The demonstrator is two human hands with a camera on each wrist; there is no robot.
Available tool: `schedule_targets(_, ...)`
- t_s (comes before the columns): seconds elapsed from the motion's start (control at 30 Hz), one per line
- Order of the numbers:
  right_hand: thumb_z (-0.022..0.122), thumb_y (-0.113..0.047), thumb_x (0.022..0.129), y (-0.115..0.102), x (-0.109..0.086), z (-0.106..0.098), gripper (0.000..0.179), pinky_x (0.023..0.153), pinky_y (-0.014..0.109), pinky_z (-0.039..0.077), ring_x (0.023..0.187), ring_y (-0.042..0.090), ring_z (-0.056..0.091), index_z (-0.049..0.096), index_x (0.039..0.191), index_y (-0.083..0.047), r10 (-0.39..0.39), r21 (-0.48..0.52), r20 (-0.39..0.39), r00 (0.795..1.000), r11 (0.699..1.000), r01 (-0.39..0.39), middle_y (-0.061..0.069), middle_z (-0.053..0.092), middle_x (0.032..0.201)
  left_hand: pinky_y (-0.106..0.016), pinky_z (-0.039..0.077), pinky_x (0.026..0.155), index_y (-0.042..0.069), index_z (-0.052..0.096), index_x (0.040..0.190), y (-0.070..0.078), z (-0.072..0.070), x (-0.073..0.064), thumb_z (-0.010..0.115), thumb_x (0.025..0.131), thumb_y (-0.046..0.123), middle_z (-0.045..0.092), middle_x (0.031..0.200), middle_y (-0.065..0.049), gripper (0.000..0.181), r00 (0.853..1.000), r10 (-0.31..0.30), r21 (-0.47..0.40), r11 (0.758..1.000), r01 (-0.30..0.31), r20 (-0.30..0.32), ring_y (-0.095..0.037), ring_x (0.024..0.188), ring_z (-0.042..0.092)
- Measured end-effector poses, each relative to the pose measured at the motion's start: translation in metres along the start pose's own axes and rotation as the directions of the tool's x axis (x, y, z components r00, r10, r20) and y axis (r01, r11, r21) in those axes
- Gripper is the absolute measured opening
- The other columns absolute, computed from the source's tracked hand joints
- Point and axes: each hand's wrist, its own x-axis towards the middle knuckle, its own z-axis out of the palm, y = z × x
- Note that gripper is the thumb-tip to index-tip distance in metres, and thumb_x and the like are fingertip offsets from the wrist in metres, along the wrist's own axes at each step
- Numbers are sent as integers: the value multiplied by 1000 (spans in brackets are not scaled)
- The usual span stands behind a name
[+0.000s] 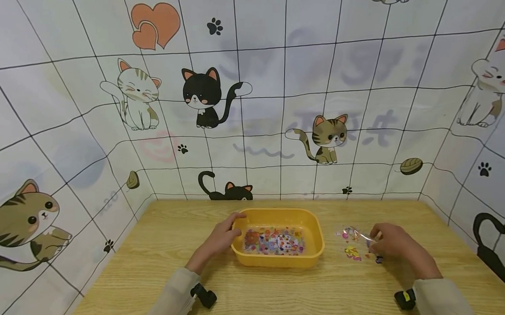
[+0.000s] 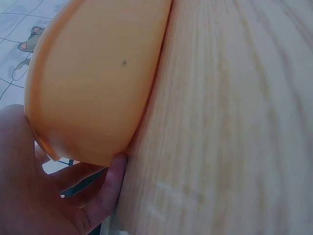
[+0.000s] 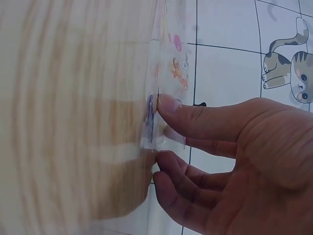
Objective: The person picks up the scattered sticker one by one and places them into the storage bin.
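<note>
A yellow plastic basin (image 1: 279, 260) stands on the table, with colourful cartoon stickers (image 1: 274, 241) on its floor. My left hand (image 1: 220, 236) holds the basin's left end; in the left wrist view, its fingers (image 2: 113, 181) bend round the outer wall near the tabletop. To the right of the basin, a clear sticker sheet (image 1: 352, 252) with small printed figures lies on the wood. My right hand (image 1: 390, 241) pinches its right side. Seen from the right wrist, the thumb (image 3: 195, 117) is on the near face of the clear sheet (image 3: 171, 73), partly raised, and a finger shows behind it.
The wooden table (image 1: 297, 295) meets a white gridded wall covering (image 1: 262, 129) with cartoon cats along the back and at both sides. A black wrist device (image 1: 204, 296) sits at the left cuff, another black device (image 1: 405, 299) at the right cuff.
</note>
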Motion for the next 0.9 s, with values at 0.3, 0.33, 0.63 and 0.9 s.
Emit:
schedule_targets(0.3,81,-16,85,1,1,0,34,69,36,45,81,24,55,60,103,4,12,44,4,1000,999,-12,15,64,93,-33,36,65,21,53,147,0,-1,-1,51,97,17,63,108,-13,50,1000,-6,-11,1000,6,4,-16,66,34)
schedule_targets(0.33,81,-15,85,0,1,0,33,68,35,43,80,24,54,59,101,3,16,50,6,1000,999,-17,14,63,92,-33,35,64,21,53,147,0,-1,-1,51,97,16,62,106,-13,50,1000,-7,-12,1000,7,4,-16,65,32)
schedule_targets(0.63,81,-10,83,-4,-2,-2,27,63,35,42,73,20,52,57,90,0,8,135,3,1000,991,-9,9,61,86,-33,37,64,19,53,146,0,-2,-1,51,98,14,63,131,-16,49,1000,-2,-9,1000,2,9,-16,66,34)
schedule_targets(0.9,78,-11,87,1,-3,-2,21,61,30,43,72,18,52,61,91,0,-14,267,15,1000,964,9,6,63,84,-34,37,65,20,53,147,-1,-1,0,51,98,15,60,143,-14,49,1000,1,-17,1000,-1,15,-16,66,35)
